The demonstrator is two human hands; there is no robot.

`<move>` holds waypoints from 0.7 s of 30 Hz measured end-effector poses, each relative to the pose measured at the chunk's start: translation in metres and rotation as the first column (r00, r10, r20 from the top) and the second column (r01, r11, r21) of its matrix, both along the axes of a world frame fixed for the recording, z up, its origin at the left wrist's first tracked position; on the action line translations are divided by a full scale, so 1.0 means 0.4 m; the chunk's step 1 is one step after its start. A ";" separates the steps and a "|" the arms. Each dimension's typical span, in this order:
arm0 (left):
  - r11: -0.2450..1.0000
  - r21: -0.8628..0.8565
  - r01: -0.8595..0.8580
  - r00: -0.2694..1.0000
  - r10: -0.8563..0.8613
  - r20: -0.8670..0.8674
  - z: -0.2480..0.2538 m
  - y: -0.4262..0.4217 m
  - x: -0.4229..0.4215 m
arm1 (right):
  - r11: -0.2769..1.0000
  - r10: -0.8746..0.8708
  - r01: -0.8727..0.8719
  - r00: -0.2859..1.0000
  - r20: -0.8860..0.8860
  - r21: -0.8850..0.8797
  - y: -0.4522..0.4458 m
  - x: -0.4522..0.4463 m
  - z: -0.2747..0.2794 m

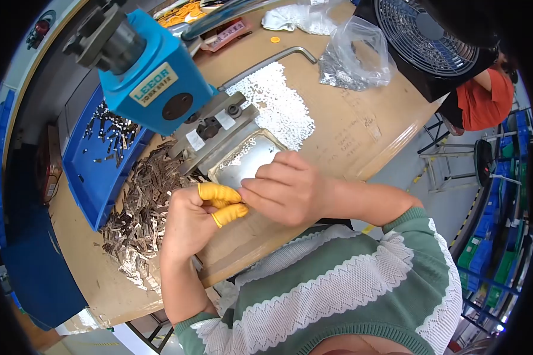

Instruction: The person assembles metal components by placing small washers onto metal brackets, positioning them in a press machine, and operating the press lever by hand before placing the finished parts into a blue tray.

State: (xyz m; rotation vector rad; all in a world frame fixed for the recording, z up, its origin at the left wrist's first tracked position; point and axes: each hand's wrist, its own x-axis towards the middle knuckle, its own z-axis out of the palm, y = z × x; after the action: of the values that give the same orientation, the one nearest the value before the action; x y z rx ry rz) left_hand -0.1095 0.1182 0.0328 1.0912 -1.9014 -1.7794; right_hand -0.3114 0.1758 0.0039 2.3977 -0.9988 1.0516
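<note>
We find the work partly done, in our judgement: dark pieces with white bits lie in the blue tray [80,168], while many strips [145,204] lie heaped beside it and many white pieces [287,109] lie loose beyond the press [154,77], apparently unworked. We note the left hand [183,228], in yellow finger covers [216,192], half closed, its tips drawn together. The right hand [287,186] is curled, its tips meeting the left's, just before the metal plate [240,168]. We cannot tell what, if anything, either holds.
</note>
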 end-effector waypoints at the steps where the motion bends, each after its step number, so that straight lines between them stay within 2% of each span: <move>1: 0.999 0.039 -0.035 0.993 0.039 -0.111 -0.014 0.008 -0.011 | 0.999 -0.011 0.009 0.999 0.047 0.045 0.000 -0.019 -0.009; 4: 0.988 0.083 -0.131 0.984 0.140 -0.110 -0.009 0.004 -0.034 | 0.936 -0.313 0.303 0.949 0.028 0.180 -0.006 -0.129 -0.008; 5: 0.980 0.096 -0.174 0.971 0.186 -0.147 -0.021 -0.001 -0.034 | 0.888 -0.425 0.416 0.905 0.004 0.197 -0.008 -0.177 -0.016; 7: 0.966 0.133 -0.221 0.946 0.245 -0.210 -0.024 -0.014 -0.030 | 0.736 -0.588 0.556 0.808 -0.043 0.386 0.003 -0.247 -0.015; 10: 0.953 0.150 -0.262 0.930 0.291 -0.223 -0.026 -0.023 -0.038 | 0.761 -0.537 0.452 0.841 0.061 0.465 0.000 -0.274 -0.032; 13: 0.942 0.148 -0.301 0.919 0.328 -0.220 -0.024 -0.021 -0.047 | 0.784 -0.533 0.485 0.846 0.019 0.386 -0.015 -0.259 -0.037; 16: 0.928 0.150 -0.341 0.895 0.369 -0.251 -0.021 -0.024 -0.049 | 0.767 -0.556 0.507 0.831 0.011 0.394 -0.025 -0.244 -0.044; 19: 0.923 0.159 -0.351 0.871 0.384 -0.307 -0.028 -0.034 -0.044 | 0.764 -0.453 0.259 0.868 0.206 0.591 -0.044 -0.227 -0.034; 21: 0.916 0.165 -0.365 0.862 0.399 -0.312 -0.033 -0.036 -0.040 | 0.756 -0.368 0.002 0.828 0.423 0.654 -0.066 -0.171 0.015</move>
State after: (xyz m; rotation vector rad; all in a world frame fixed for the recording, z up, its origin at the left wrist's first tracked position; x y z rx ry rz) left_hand -0.1254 0.1040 0.0195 1.0263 -1.2988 -1.7113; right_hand -0.3797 0.1495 0.0099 2.4155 -2.0485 1.5356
